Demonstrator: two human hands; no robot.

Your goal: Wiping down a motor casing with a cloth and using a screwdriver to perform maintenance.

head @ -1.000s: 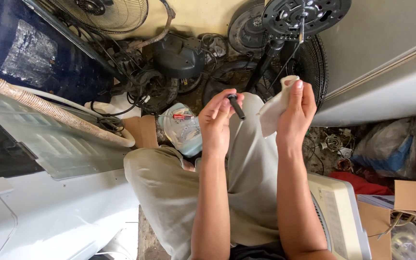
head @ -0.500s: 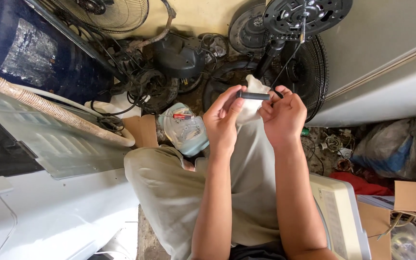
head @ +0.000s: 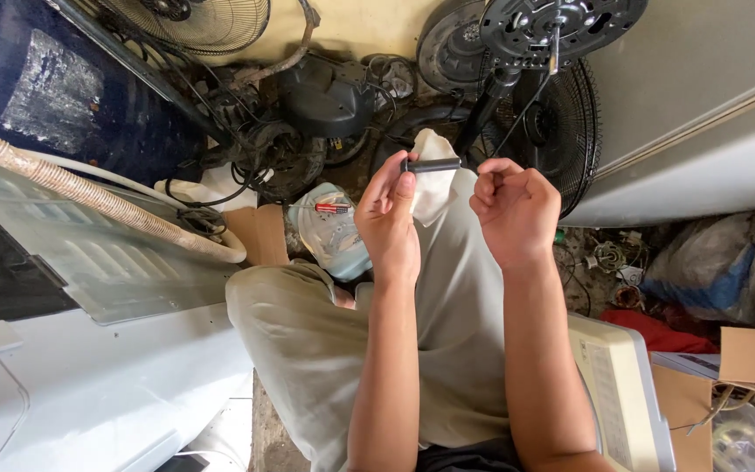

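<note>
We pinch the short black rod [head: 432, 163] in our left hand [head: 388, 218] above the white cloth [head: 434, 188], wiping seemingly midway, our right hand [head: 516, 210] at three o'clock curled closed, its hold unclear.

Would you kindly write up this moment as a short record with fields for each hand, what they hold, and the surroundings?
Left hand: raised, fingertips pinching one end of a short dark rod held level
Right hand: curled into a loose fist beside the rod's other end; contact cannot be told
White cloth: hangs behind the rod, between the hands
Lap: grey trousers, person seated
Behind: fan guard, dark motor housing, tangled cables
Beside the knee: clear bag of small parts
</note>
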